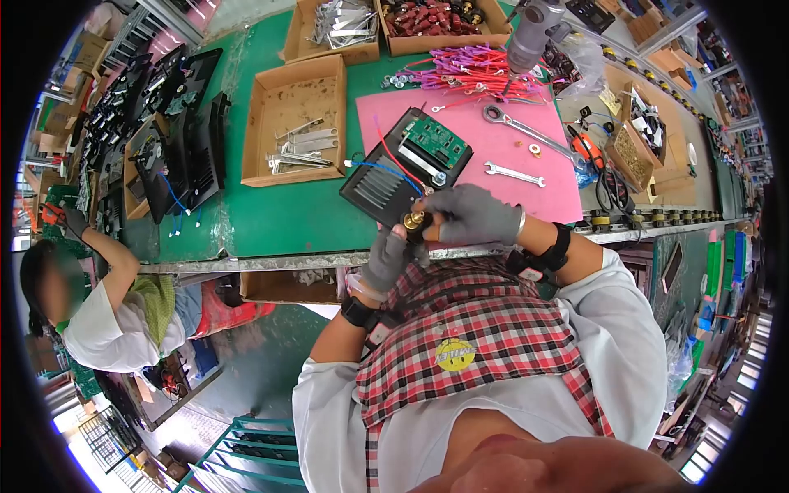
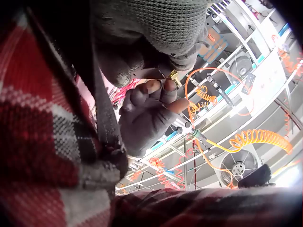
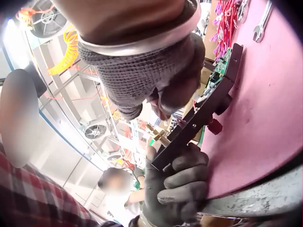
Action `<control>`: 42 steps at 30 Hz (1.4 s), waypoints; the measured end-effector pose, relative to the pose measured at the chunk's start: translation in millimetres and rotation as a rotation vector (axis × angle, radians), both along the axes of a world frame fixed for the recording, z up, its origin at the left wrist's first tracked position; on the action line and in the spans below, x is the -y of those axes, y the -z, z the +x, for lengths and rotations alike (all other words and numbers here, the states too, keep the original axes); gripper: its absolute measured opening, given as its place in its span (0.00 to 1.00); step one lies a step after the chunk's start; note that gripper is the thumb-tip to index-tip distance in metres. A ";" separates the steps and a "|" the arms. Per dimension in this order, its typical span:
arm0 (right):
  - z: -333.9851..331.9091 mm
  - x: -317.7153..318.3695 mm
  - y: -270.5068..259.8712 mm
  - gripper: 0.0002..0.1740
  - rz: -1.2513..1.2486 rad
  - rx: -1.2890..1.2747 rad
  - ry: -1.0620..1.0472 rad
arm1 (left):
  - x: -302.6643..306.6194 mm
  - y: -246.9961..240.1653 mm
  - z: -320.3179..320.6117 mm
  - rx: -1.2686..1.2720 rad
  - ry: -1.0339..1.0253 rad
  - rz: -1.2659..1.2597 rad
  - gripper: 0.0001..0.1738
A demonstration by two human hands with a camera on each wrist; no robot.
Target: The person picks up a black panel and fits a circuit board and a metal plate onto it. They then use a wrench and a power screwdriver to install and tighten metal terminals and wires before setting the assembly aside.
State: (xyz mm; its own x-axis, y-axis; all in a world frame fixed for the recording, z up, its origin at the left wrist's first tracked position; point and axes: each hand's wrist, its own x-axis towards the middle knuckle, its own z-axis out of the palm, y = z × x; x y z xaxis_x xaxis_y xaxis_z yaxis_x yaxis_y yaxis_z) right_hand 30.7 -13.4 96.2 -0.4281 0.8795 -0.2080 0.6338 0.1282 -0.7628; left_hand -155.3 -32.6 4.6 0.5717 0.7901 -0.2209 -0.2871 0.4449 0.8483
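Note:
My left hand (image 1: 385,261), in a grey glove with bare fingertips, grips the near edge of a black panel (image 1: 374,193), its fingers curled under it in the right wrist view. The panel is tilted, its near edge at the table edge. It carries a green circuit board (image 1: 434,141), a blue wire (image 1: 382,167) and a brass terminal post (image 3: 160,135). On its other face is a red knob (image 3: 215,126). My right hand (image 1: 477,215), gloved likewise, has curled fingers close by the post; I cannot tell whether they pinch anything.
On the pink mat (image 1: 526,115) lie an open-end wrench (image 1: 515,174), a ratchet wrench (image 1: 530,133) and a pile of pink wires (image 1: 477,70). A power drill (image 1: 532,37) hangs above. A cardboard tray (image 1: 271,99) of metal brackets stands left. Another person (image 1: 123,320) is working at left.

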 end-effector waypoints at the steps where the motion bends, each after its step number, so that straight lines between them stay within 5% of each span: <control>1: 3.5 -2.8 3.5 0.19 -0.024 -0.064 0.020 | 0.6 -0.6 1.1 -0.017 0.000 0.046 0.39; 4: 18.7 -12.8 9.7 0.22 -0.095 -0.097 0.046 | -1.0 3.5 0.2 0.010 0.018 0.013 0.39; 8: 1.8 -3.4 27.9 0.18 0.280 -0.138 -0.076 | -2.4 1.8 0.4 -0.034 0.018 0.032 0.40; 17: -4.7 -12.1 13.3 0.13 0.112 0.010 -0.103 | -2.3 -0.5 1.5 0.064 0.022 -0.028 0.37; 27: -6.5 -5.5 28.7 0.14 0.130 -0.116 -0.016 | 0.0 1.7 0.8 0.003 0.015 0.008 0.36; 30: -8.7 -4.8 31.2 0.13 0.221 -0.180 -0.003 | -1.7 52.6 -0.5 -0.196 -0.071 0.400 0.26; 33: -11.3 -1.0 12.8 0.17 0.047 -0.162 0.088 | -4.5 16.7 0.1 -0.139 -0.028 0.431 0.23; 35: -8.6 -2.9 19.5 0.16 0.094 -0.193 0.049 | -0.7 18.0 -6.7 0.044 0.075 0.062 0.31; 37: -7.8 -2.0 26.5 0.13 0.211 -0.195 0.051 | 2.2 4.0 -1.9 0.050 0.019 0.052 0.32; 39: -8.0 -3.2 30.5 0.11 0.280 -0.215 0.063 | -0.1 -6.6 -1.9 -0.011 -0.025 0.140 0.25; 41: -10.4 -2.1 23.3 0.11 0.267 -0.225 0.102 | 4.0 8.5 -12.6 -0.488 -0.175 0.530 0.20; 42: -11.4 -1.2 19.1 0.12 0.259 -0.205 0.104 | 1.2 -3.6 -13.0 -0.449 -0.130 0.386 0.20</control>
State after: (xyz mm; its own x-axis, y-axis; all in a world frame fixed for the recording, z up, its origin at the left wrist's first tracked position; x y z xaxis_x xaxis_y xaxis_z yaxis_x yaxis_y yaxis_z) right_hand 19.2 -12.2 77.1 -0.3430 0.9330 0.1086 0.4907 0.2766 -0.8262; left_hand -168.3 -33.8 8.2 0.3825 0.9184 -0.1012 0.1046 0.0658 0.9923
